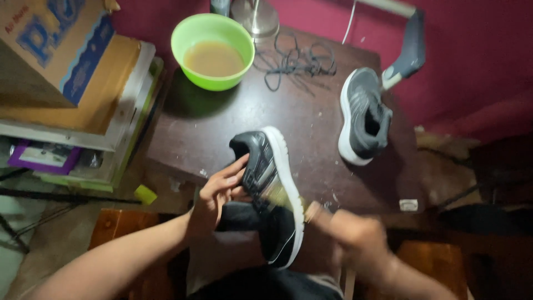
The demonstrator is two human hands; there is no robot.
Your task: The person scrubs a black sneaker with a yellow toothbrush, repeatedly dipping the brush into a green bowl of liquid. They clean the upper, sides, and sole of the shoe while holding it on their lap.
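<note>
Where the view begins at the far left, a cardboard box sits on a stack of books and papers beside the dark wooden surface. Just right of the stack, a green bowl holding a cloudy brownish liquid stands at the back of the surface, and a small yellow-green object lies lower down, off the surface's front edge. Behind the bowl, a metal lamp base rises, with a tangle of dark laces lying beside it.

Nearer the front, the left hand holds a black sneaker with a white sole, its fingers curled onto the upper near the toe while the shoe lies tilted on its side over the front edge of the surface and the person's lap. On the shoe's other side, the right hand is blurred by motion; it lies close against the sole's edge, and whether its fingers grip anything cannot be told. A pale smear shows across the shoe between the hands.

Farther right, a second grey sneaker rests on its side on the surface, well apart from the first, with a grey-and-white handle just behind it against the red wall.
</note>
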